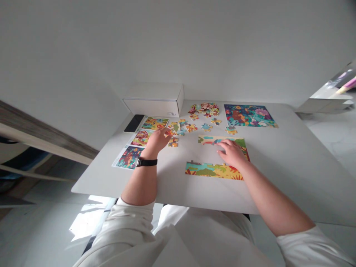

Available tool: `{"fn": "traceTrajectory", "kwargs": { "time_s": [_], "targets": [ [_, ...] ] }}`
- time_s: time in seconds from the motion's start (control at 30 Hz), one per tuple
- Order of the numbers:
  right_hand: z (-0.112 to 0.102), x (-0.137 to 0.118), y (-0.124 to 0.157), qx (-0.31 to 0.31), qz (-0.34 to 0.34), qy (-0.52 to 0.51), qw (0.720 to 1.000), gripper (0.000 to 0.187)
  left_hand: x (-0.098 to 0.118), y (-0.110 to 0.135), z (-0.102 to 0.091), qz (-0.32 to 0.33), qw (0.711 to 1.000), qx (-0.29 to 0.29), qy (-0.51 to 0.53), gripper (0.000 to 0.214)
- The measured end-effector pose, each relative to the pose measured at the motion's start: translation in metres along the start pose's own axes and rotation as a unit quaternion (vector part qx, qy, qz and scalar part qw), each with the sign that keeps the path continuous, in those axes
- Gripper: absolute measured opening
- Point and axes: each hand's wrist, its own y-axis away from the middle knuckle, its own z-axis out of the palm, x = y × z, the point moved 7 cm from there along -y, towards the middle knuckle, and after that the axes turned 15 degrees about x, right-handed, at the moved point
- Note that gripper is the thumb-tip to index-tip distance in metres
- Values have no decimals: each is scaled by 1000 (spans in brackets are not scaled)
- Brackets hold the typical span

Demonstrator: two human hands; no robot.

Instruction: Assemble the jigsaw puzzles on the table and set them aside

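Observation:
My left hand (158, 141), with a black watch on its wrist, is at the left edge of the loose puzzle pieces (191, 127). Its fingers are curled together on an orange puzzle piece (167, 135), partly hidden by the fingertips. My right hand (233, 152) lies over the partly joined jigsaw puzzle (214, 170), fingers stretched out and touching its top strip near a blue patch. The joined pieces form a top strip, a right side and a bottom strip around a bare gap. My right hand covers part of the right side.
Three printed picture cards (129, 157) lie on the left, beside a black phone (134, 123). A white box (154, 105) stands against the wall. More pieces are heaped (207, 108) at the back, left of a finished dark-blue puzzle (250, 115). The white table (172, 187) has rounded corners.

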Motion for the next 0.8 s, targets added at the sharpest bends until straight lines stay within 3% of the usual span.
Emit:
{"fn": "traceTrajectory", "kwargs": {
  "time_s": [0.13,0.37,0.63,0.8],
  "targets": [
    [-1,0,0,0,-3,0,1000,39,-11,4,10,-23,996,-42,-70,20],
    [-1,0,0,-8,3,2,1000,40,-7,10,18,-18,993,-86,-85,20],
    [-1,-1,0,-11,4,8,1000,41,33,20,43,61,991,-118,-12,24],
    [-2,-2,0,-2,-2,4,1000,40,54,26,46,118,991,-49,29,31]
  ]
}}
